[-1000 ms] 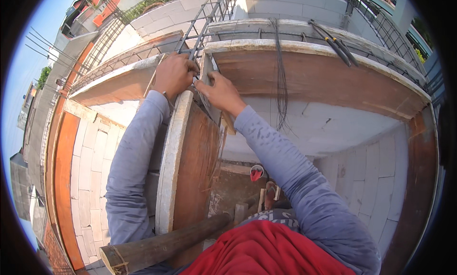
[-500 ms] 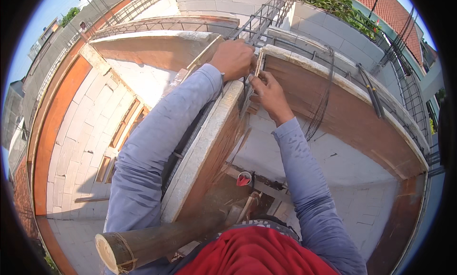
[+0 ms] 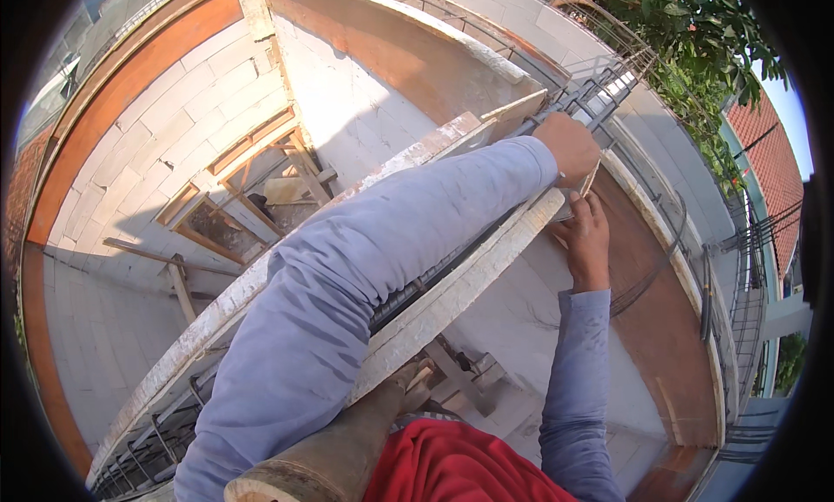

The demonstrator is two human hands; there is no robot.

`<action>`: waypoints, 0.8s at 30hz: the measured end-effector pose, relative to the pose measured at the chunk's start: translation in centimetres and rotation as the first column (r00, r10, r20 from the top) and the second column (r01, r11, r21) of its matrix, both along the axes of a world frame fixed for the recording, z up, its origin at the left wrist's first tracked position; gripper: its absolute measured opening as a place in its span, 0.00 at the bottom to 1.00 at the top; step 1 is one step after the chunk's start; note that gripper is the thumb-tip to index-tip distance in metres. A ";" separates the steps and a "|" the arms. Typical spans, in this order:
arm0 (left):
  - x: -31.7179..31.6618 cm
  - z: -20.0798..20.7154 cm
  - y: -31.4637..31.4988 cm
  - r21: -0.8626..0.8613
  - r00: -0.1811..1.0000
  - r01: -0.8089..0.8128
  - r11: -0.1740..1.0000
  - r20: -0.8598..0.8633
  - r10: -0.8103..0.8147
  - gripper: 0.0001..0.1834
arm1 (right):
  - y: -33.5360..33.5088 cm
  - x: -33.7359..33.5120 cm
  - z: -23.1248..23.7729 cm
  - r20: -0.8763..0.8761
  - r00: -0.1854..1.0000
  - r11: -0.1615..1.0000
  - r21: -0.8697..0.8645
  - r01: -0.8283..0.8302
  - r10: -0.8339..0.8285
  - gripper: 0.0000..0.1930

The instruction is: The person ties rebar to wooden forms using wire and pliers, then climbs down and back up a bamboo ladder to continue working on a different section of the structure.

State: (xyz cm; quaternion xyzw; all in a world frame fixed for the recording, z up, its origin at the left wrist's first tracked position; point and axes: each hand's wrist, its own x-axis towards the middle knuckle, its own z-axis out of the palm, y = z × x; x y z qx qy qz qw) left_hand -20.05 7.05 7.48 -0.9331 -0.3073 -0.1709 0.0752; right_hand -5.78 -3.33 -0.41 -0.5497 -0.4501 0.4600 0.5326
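My left hand [image 3: 569, 148] is curled over the corner where the formwork boards and steel bars meet. Its fingertips are hidden, so what it grips cannot be made out. Just below it, my right hand [image 3: 584, 243] has its fingers bent and pressed together at the underside of that joint, by the end of a pale-edged formwork board [image 3: 460, 285]. Whatever lies between those fingers is too small to see. A brown formwork panel [image 3: 647, 267] runs along the right side of this hand. Beyond my left hand extends a rebar cage [image 3: 604, 89].
Loose thin wire [image 3: 647, 293] hangs over the brown panel. A dark long-handled tool [image 3: 707, 298] rests on the right-hand formwork. Close to my body leans a thick bamboo pole [image 3: 334, 454]. Down to the left are a block wall [image 3: 165, 146] and wooden frames [image 3: 217, 228].
My view has turned, so the corner and both hands now appear farther right and lower. Both hands stay at the same joint, the left still above the right.
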 end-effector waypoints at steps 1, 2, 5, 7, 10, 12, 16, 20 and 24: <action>0.0 0.1 0.0 -0.003 1.000 -0.001 1.000 0.006 0.001 0.10 | 0.0 0.0 0.0 -0.003 1.000 1.000 0.007 -0.006 0.006 0.27; 0.0 0.1 0.0 -0.018 1.000 -0.006 1.000 0.011 0.006 0.10 | 0.0 0.0 0.0 -0.008 1.000 1.000 0.015 -0.009 0.009 0.27; -0.2 0.2 0.0 -0.031 1.000 -0.008 0.999 0.013 0.008 0.10 | 0.1 -0.1 0.1 -0.012 1.000 1.000 0.010 -0.021 0.021 0.27; -0.2 0.4 -0.4 0.003 1.000 0.005 1.000 -0.004 -0.005 0.09 | -0.1 -0.4 0.5 0.007 1.000 1.000 -0.009 0.005 -0.005 0.27; 0.0 0.1 -0.2 0.018 1.000 0.012 1.000 0.010 -0.012 0.09 | -0.3 -1.0 0.7 0.012 0.999 0.999 0.009 0.031 -0.031 0.27; 0.0 0.1 -0.2 0.031 1.000 0.011 0.999 0.019 -0.012 0.09 | -0.3 -0.9 0.7 0.006 1.000 0.999 0.022 0.031 -0.031 0.27; 0.2 0.3 -0.3 0.018 1.000 0.005 1.000 0.006 -0.005 0.09 | -0.1 -0.4 0.4 0.000 1.000 0.999 0.014 0.030 -0.030 0.28; 0.1 -0.1 -0.2 0.041 0.999 0.011 0.999 0.033 -0.013 0.10 | 0.0 -0.6 0.3 -0.003 0.999 0.999 0.007 0.035 -0.035 0.29; 0.2 -0.4 0.1 0.046 1.000 0.004 0.999 0.030 -0.005 0.10 | -0.1 -0.9 0.5 -0.018 0.999 1.000 0.004 0.029 -0.028 0.30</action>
